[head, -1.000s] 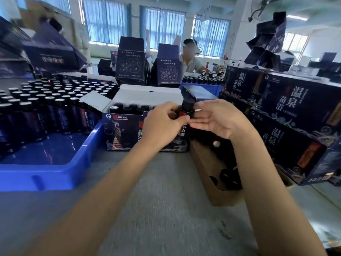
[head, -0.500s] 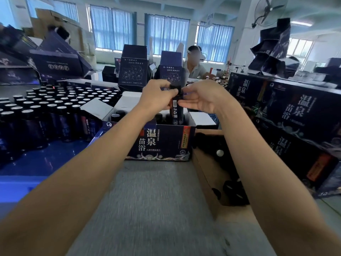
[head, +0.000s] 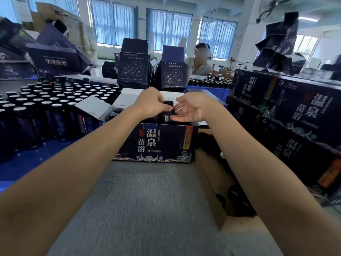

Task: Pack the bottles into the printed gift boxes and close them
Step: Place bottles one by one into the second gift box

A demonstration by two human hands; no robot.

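Grey tabletop (head: 147, 200) carries the navy printed gift box (head: 162, 145), flaps open. Inside it stands a dark, black-capped bottle (head: 168, 113): the left hand (head: 151, 104) curls round its cap, and the right hand (head: 191, 109) touches its side with straight fingers. Beyond, blue-curtained windows (head: 168, 32).

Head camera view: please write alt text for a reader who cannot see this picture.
The left hand grips a dark bottle by its cap, partly inside the open printed gift box, and the right hand touches its side with straight fingers. To the left, rows of capped bottles stand in a blue tray.
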